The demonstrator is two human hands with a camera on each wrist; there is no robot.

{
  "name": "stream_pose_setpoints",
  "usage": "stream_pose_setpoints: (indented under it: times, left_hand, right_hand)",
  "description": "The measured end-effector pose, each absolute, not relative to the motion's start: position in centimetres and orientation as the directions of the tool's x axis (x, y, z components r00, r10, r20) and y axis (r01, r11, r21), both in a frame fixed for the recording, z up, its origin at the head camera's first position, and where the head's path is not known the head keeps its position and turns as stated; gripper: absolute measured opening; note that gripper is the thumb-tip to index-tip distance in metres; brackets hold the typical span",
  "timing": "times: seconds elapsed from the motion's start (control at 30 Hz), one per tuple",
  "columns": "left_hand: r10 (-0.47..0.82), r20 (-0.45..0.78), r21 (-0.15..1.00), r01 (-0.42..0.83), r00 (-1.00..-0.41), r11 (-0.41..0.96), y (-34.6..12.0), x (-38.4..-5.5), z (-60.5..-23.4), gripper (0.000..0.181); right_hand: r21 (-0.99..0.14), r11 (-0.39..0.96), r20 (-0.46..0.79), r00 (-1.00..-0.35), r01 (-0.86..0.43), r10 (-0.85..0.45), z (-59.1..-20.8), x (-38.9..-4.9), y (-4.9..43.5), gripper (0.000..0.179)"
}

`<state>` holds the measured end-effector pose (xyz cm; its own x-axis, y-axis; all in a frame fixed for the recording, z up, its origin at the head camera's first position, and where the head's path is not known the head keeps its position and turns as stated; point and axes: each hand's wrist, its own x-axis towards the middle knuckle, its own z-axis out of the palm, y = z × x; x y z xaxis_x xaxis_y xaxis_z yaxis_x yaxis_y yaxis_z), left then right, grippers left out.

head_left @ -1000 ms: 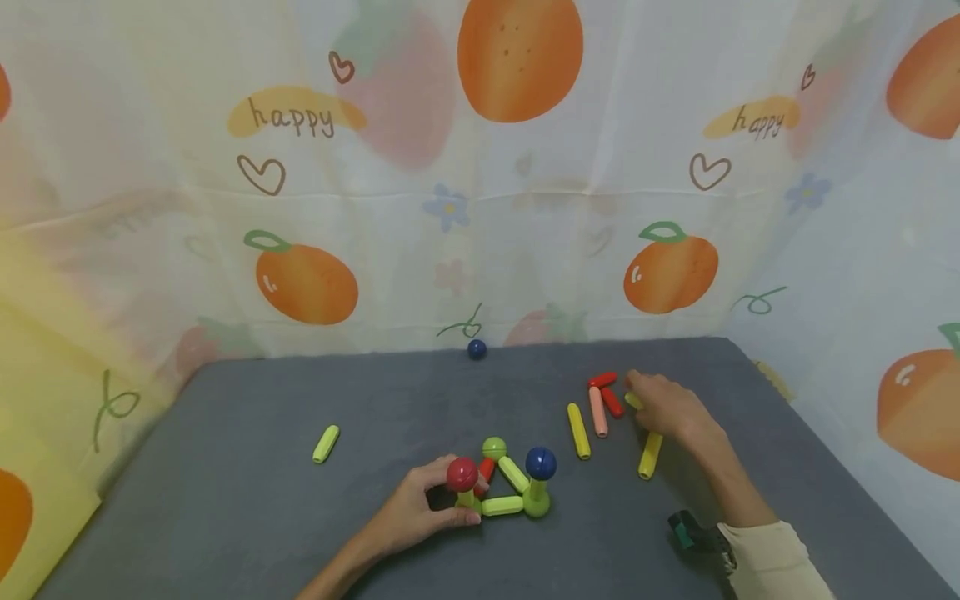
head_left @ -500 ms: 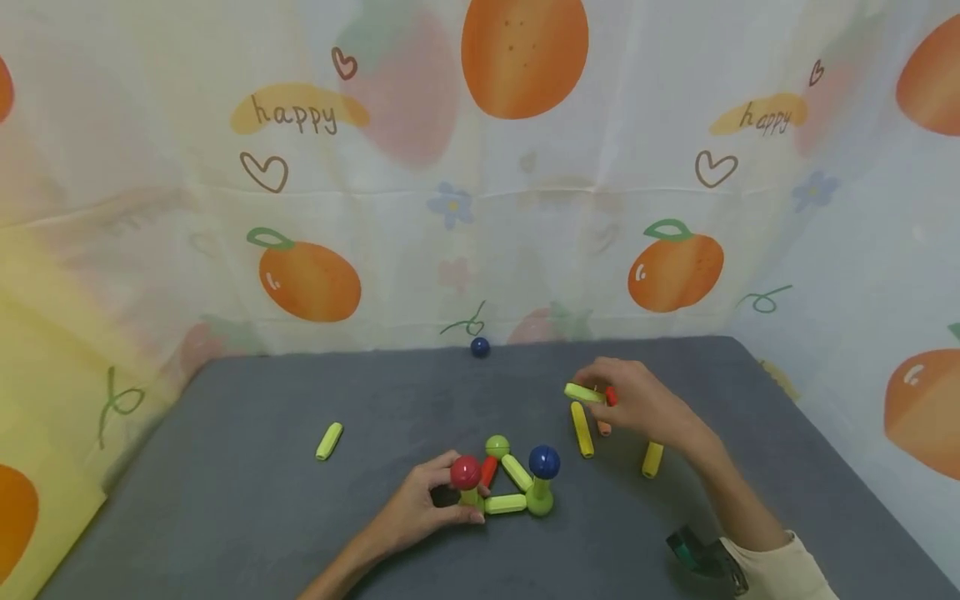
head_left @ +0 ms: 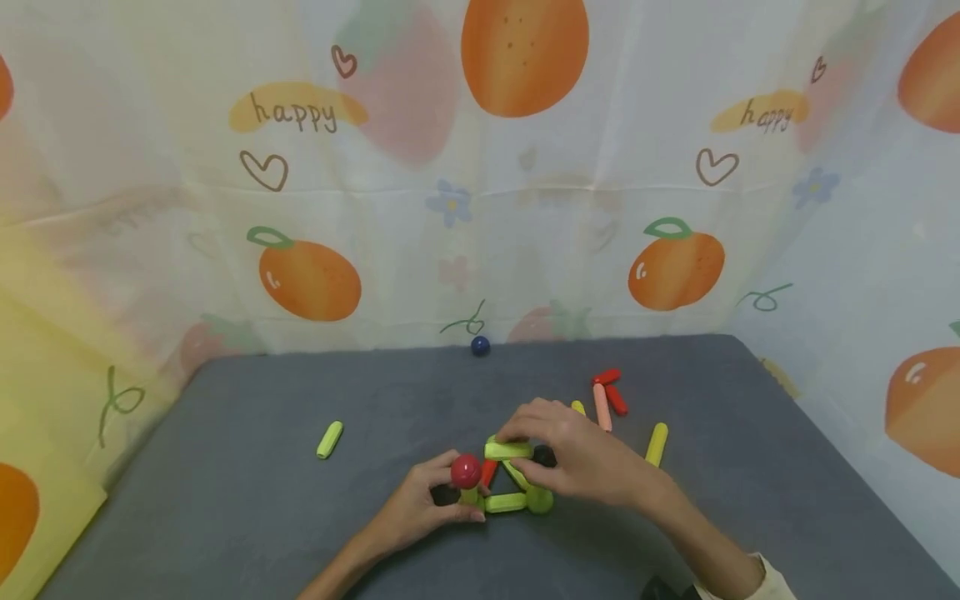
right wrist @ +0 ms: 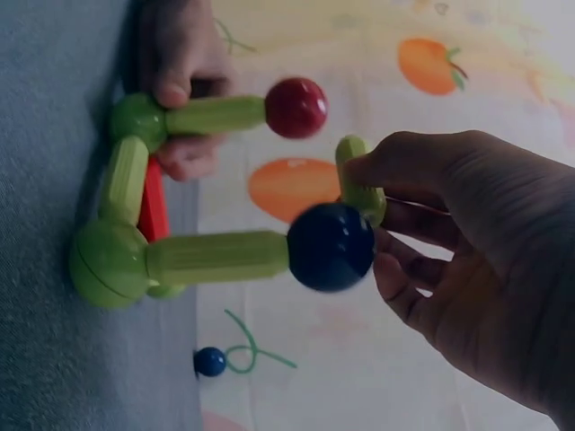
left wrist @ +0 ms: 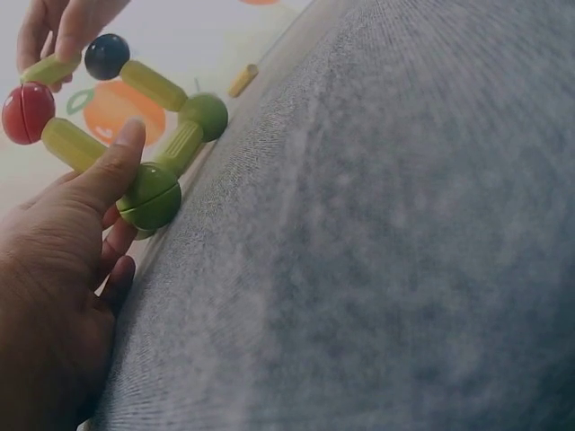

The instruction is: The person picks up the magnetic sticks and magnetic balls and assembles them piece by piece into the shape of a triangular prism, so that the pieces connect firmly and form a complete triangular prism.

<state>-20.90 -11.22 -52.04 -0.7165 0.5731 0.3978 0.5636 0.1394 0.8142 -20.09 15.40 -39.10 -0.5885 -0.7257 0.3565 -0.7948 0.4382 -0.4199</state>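
A toy frame of balls and sticks stands on the table. Its base joins green balls (head_left: 539, 500) with yellow-green sticks (head_left: 506, 502) and a red stick (head_left: 489, 472). Two sticks rise from it, one topped by a red ball (head_left: 466, 472), the other by a dark blue ball (right wrist: 331, 247). My left hand (head_left: 429, 493) grips the foot of the red-topped upright, its thumb along the stick by the green ball (left wrist: 151, 196). Above the frame, my right hand (head_left: 581, 454) pinches a loose yellow-green stick (head_left: 507, 450) level between the two top balls, partly hiding the blue one.
Right of the frame lie red sticks (head_left: 617, 400), a pink stick (head_left: 602, 407) and a yellow stick (head_left: 657, 444). A yellow-green stick (head_left: 330, 440) lies at left. A blue ball (head_left: 480, 346) sits at the table's back edge, before a printed curtain (head_left: 405, 250).
My right hand has picked up the yellow-green stick at the right and carried it left to the tops of the frame. The left hand keeps its hold.
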Motion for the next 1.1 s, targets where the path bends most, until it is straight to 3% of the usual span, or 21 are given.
stream_pose_setpoints:
  times: [0.27,0.67,0.87,1.1]
  left_hand:
    - [0.577,0.436,0.788,0.603,-0.69,0.125,-11.2,-20.9,-52.2,0.023]
    - [0.583,0.426,0.789,0.599,-0.692,0.134,-11.4,-20.9,-51.9,0.024]
    - [0.596,0.403,0.812,0.571,-0.695,0.116,-11.5,-20.9,-51.8,0.025]
    - [0.61,0.364,0.831,0.541,-0.704,0.128,-11.4,-20.7,-52.0,0.018]
  right_hand:
    - [-0.282,0.45,0.334,-0.527,-0.847,-0.782,-39.6,-19.7,14.8,0.024]
    - [-0.324,0.482,0.259,-0.566,-0.814,-0.782,-39.5,-20.0,15.0,0.028]
    - [-0.446,0.532,0.213,-0.662,-0.72,-0.718,-38.3,-19.9,15.9,0.027]
    - [-0.465,0.702,0.276,-0.842,-0.539,-0.464,-36.7,-21.3,20.0,0.019]
